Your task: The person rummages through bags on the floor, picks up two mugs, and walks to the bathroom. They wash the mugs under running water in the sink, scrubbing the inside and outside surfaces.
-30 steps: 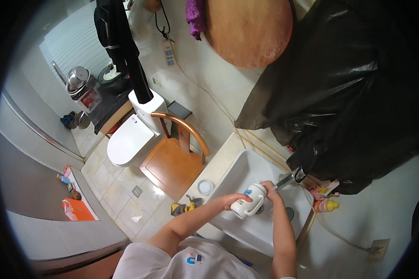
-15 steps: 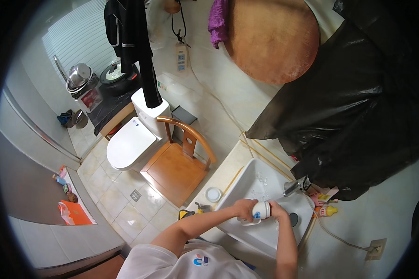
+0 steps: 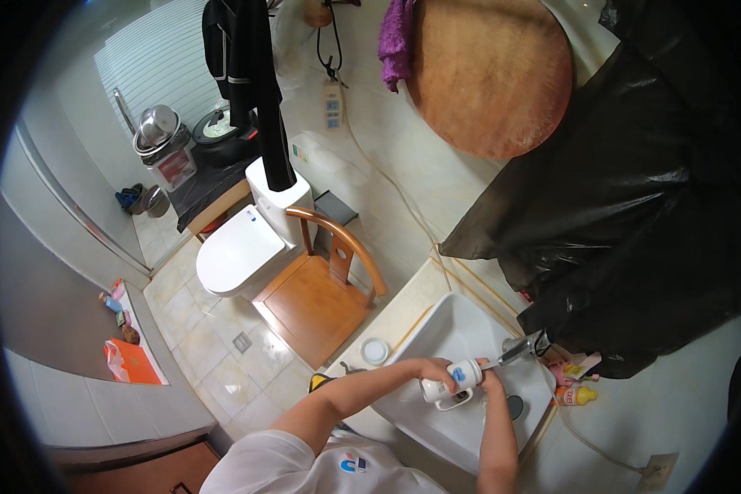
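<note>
A white mug (image 3: 464, 375) with a blue print and a handle lies tilted between my two hands over the white sink (image 3: 426, 329). Closed around its body near the base is my left hand (image 3: 435, 375). My right hand (image 3: 491, 382) grips it by the other end, its fingers partly hidden. The metal faucet (image 3: 522, 348) stands just beyond the mug, and a pale streak like running water links its spout to the mug's end. A round white lid (image 3: 376, 351) rests on the counter left of the sink.
A dark round drain piece (image 3: 514, 407) shows in the basin. A yellow-capped bottle (image 3: 577, 396) stands right of the faucet. Black plastic sheeting (image 3: 601, 206) hangs over the far right. Left of the counter are a wooden chair (image 3: 313, 300) and a toilet (image 3: 237, 251).
The mug and both hands have shifted toward the faucet, and the mug has turned so its handle shows more. A pale streak now appears at the spout. The view has shifted slightly.
</note>
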The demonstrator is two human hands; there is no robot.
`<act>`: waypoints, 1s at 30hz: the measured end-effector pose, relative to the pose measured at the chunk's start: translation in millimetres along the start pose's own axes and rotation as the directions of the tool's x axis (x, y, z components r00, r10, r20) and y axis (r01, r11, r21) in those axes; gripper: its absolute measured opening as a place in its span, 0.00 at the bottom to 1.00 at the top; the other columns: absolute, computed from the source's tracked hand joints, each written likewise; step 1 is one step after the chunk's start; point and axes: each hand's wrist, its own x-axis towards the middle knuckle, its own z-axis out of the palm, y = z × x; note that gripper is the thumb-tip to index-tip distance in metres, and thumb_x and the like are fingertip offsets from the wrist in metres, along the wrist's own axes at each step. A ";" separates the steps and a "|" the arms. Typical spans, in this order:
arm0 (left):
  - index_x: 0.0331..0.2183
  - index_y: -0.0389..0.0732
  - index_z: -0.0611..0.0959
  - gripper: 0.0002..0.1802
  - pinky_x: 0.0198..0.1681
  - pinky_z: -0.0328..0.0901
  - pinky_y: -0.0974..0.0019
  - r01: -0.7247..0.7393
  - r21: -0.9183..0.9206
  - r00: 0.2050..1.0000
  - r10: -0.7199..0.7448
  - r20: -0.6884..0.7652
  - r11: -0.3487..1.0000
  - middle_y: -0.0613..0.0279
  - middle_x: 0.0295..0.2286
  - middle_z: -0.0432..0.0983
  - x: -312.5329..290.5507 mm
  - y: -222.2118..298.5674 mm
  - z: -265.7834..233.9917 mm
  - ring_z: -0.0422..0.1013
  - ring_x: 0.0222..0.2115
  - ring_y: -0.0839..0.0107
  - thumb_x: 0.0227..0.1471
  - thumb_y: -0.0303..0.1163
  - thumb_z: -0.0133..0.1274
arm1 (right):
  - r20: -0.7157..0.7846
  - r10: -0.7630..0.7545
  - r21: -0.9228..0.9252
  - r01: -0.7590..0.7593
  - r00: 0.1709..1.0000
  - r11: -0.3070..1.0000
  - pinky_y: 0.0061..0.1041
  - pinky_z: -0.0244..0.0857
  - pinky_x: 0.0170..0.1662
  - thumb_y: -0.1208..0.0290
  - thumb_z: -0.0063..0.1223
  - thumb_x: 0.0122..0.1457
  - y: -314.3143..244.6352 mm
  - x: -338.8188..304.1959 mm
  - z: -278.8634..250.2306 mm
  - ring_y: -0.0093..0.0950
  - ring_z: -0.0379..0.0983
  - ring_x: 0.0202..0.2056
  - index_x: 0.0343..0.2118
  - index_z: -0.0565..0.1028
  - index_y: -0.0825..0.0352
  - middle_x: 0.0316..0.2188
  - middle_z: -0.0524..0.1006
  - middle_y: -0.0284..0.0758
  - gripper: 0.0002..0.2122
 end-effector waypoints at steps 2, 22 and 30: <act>0.48 0.41 0.69 0.40 0.40 0.67 0.56 0.108 0.619 0.955 0.093 -0.283 0.778 0.50 0.37 0.73 2.9 9.6 7.6 0.71 0.38 0.56 0.28 0.39 0.65 | -0.068 -0.162 -0.159 0.149 0.985 0.976 0.26 0.65 0.28 0.73 0.54 0.50 -3.4 -4.6 4.1 0.22 0.70 0.28 0.29 0.76 0.64 0.24 0.75 0.30 0.04; 0.48 0.43 0.70 0.27 0.44 0.66 0.61 -0.075 -0.921 0.970 -0.187 -0.157 0.383 0.61 0.39 0.74 -10.1 -19.8 102.3 0.71 0.39 0.67 0.48 0.44 0.55 | -0.523 0.321 0.240 -0.225 0.790 0.945 0.21 0.59 0.25 0.56 0.55 0.54 -87.3 -112.6 57.2 0.19 0.65 0.20 0.24 0.75 0.72 0.17 0.72 0.31 0.19; 0.51 0.51 0.67 0.30 0.46 0.61 0.62 0.232 -0.838 0.962 -0.241 0.125 0.494 0.67 0.44 0.68 -27.3 9.4 128.7 0.66 0.44 0.73 0.48 0.49 0.55 | -0.606 0.309 0.385 -0.069 0.733 0.920 0.14 0.50 0.22 0.69 0.58 0.53 -113.2 -165.8 45.8 0.11 0.55 0.20 0.20 0.71 0.69 0.16 0.65 0.21 0.11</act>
